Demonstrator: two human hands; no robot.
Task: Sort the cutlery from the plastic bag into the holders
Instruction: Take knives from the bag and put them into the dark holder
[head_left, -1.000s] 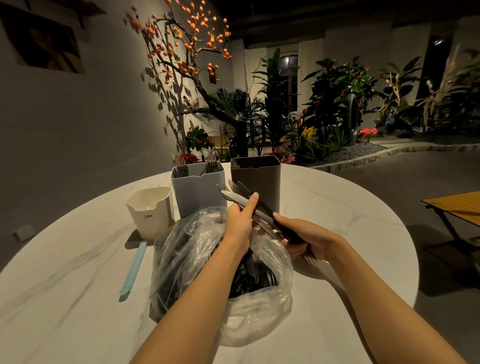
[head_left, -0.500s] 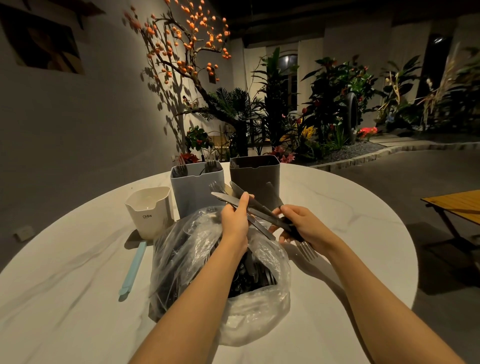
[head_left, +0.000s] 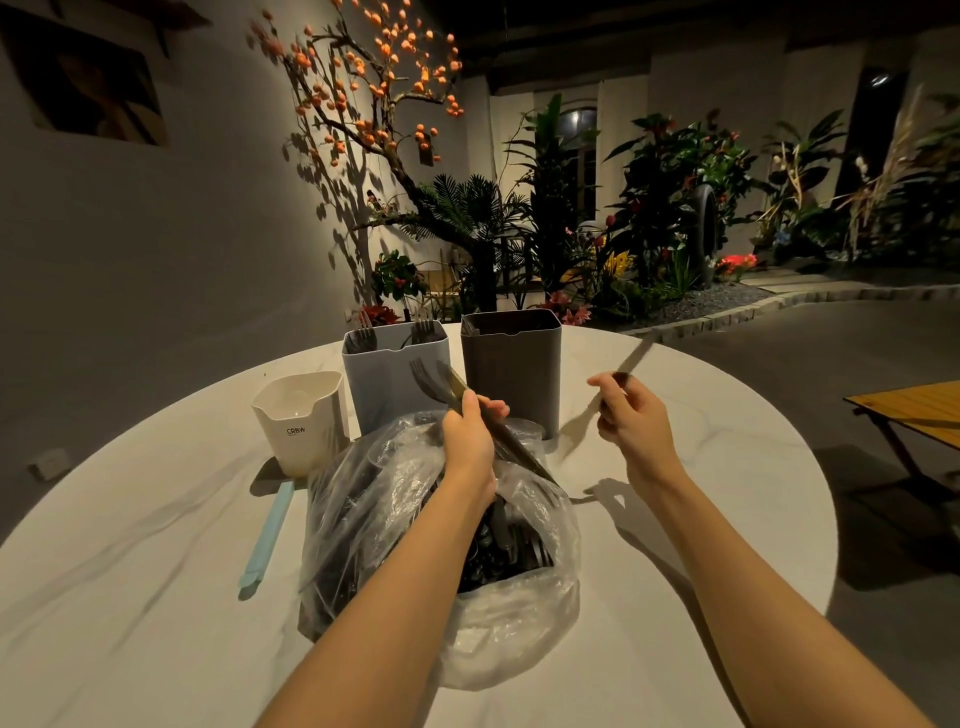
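The only legible text is "CRBW", printed in small dark capitals with a thin line beneath it, low on the front wall of the white holder (head_left: 304, 426) at the left of the table (head_left: 156, 597). The blue holder (head_left: 387, 387) and the dark holder (head_left: 511, 374) beside it carry no readable marks. The picture (head_left: 85, 85) on the wall is too dim for any lettering to be made out.

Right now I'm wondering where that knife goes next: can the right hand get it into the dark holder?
Probably yes. The right hand holds the blurred knife just right of the dark holder, whose open top has nothing over it. The left hand and its cutlery are nearer the bag.
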